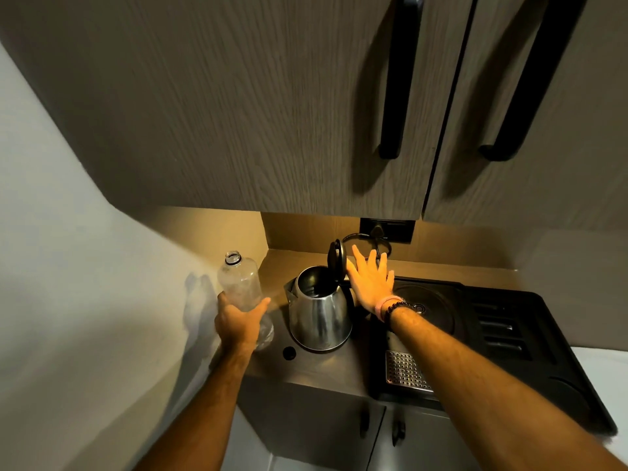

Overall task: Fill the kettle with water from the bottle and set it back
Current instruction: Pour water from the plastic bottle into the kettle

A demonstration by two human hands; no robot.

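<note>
A shiny steel kettle [319,314] stands upright on the surface, black lid [335,258] raised. Left of it, the left hand [239,319] grips a clear, uncapped plastic bottle [239,283] (apparently empty). The right hand [370,283], fingers spread and empty, is nearer, touching the lid.

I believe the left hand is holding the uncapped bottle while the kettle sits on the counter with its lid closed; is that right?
Not quite: the head view shows the kettle with its lid open, tipped upright. The left hand does hold the uncapped bottle, and the kettle sits on the counter.
</note>
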